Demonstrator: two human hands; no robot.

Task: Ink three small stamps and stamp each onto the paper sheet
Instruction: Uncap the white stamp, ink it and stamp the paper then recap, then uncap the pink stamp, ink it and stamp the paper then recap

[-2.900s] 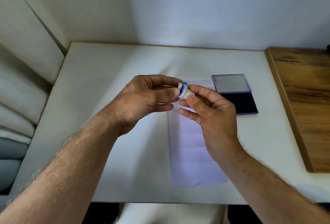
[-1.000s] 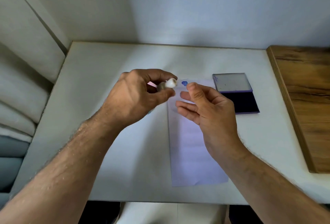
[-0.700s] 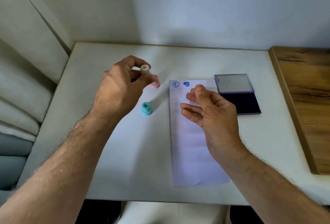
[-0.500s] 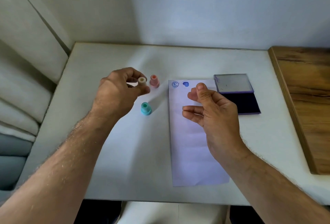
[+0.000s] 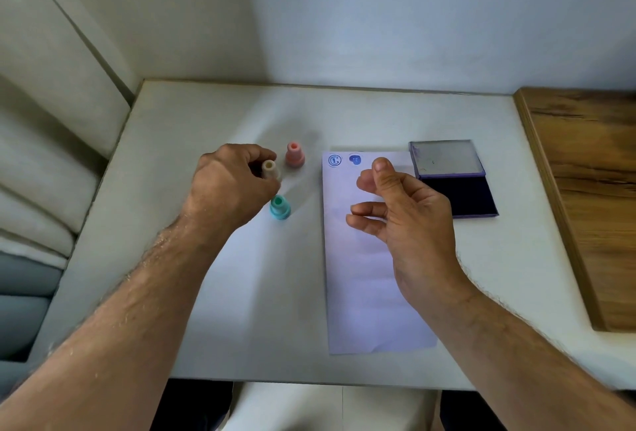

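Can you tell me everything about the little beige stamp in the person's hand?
The beige stamp is a small, pale, plastic-looking piece with a round top that has a hollow in it and a body that widens downward. It stands upright, its lower part hidden behind the fingers, so whether it touches the white table cannot be told. The left hand pinches it. It sits between the pink stamp and the teal stamp, left of the paper sheet.
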